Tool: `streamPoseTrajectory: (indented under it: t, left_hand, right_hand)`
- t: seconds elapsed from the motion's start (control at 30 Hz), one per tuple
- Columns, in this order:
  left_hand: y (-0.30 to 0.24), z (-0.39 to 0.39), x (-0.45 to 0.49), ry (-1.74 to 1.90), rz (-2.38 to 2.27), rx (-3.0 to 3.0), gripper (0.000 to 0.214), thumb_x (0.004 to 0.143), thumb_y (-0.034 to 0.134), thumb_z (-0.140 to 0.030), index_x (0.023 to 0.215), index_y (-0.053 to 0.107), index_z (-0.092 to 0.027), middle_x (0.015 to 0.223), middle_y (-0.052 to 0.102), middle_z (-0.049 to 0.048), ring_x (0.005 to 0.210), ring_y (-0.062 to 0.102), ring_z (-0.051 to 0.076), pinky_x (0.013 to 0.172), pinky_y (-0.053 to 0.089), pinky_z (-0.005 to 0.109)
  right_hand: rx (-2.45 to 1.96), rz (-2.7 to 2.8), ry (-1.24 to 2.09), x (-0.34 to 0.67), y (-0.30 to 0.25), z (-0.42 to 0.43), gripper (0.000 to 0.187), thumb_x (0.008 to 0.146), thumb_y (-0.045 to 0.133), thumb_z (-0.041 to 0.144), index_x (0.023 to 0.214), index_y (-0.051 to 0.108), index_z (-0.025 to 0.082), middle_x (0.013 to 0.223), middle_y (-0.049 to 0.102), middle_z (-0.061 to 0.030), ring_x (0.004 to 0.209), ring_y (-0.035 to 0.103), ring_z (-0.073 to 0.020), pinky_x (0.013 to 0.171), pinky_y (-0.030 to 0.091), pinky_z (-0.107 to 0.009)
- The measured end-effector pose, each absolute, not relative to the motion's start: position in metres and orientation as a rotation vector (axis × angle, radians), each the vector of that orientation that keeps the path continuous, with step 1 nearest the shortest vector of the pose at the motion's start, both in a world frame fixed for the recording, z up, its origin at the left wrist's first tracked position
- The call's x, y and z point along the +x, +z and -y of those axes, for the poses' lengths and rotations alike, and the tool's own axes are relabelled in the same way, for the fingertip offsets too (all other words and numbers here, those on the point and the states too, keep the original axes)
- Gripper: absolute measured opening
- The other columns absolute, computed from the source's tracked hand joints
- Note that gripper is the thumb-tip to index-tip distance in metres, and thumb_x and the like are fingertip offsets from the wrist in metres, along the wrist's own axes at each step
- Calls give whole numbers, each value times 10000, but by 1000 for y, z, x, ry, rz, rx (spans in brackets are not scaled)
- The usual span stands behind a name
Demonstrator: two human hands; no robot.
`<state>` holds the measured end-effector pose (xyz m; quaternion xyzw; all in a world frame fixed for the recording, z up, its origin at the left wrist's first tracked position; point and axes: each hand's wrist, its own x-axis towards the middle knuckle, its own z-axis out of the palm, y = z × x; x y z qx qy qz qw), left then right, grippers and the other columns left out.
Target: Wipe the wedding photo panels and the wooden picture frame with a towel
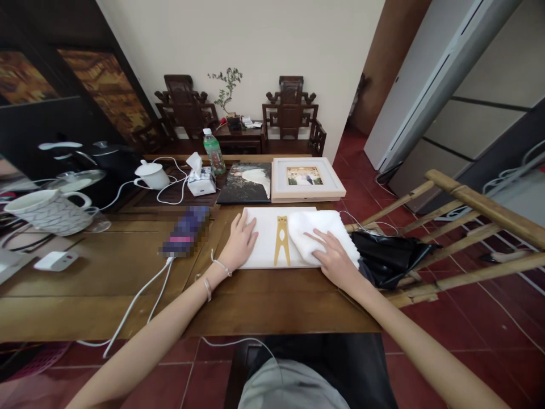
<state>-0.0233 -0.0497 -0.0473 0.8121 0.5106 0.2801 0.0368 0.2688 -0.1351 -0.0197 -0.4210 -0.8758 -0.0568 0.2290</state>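
Note:
A white flat board (261, 250) lies on the wooden table in front of me, with a long yellow piece (281, 241) on its middle. That piece has a cat-like head, an oval hole and two splayed legs. On the board's right side sits a fluffy white cloth (310, 224), partly covering it. My left hand (239, 244) rests on the board's left edge, fingers stretched out and apart. Over the cloth lies my right hand (336, 257), its visible fingers extended against it; it does not look closed around it.
Behind the board are a framed photo (304, 176) and a dark picture with a white bird (244, 182). A tissue box (201, 183), bottle (214, 152), lidded cup (152, 175), pitcher (49, 211) and cabled phone (187, 230) stand left. A bamboo chair (460, 213) is right.

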Motion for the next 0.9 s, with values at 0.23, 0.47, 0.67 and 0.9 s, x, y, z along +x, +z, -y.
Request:
streamPoseTrajectory:
  t: [0.23,0.47,0.67,0.9]
  left_hand:
    - [-52,48,-25,736,-1405,2478,494,959,318,-314,1372,453,-81,1483,395,184,1420,279,304,1128,291,540]
    - [-49,50,-24,761,-1408,2457,483,961,324,-307,1367,463,-87,1479,404,178,1419,288,293,1139,284,527]
    - [-50,49,-24,778,-1398,2457,469,960,335,-296,1359,472,-92,1479,404,179,1416,293,293,1139,282,526]
    - [-50,49,-23,830,-1389,2417,464,963,319,-276,1358,475,-90,1469,421,173,1412,306,282,1150,274,513]
  right_hand:
    - [-1384,2609,-137,264,0,99,543,687,427,-99,1077,679,183,1416,503,-117,1341,387,-339,1064,319,-568]
    - [-1411,2643,-140,258,15,53,521,721,436,-54,1142,650,167,1167,632,-153,1185,522,-289,967,406,-416]
    - [-1415,2594,-106,260,11,55,532,691,440,-59,1128,658,151,1187,625,-163,1192,521,-289,996,391,-432]
    - [-1246,2605,-52,265,1,128,532,624,397,-115,959,697,168,1406,512,-123,1358,367,-332,1072,311,-593]
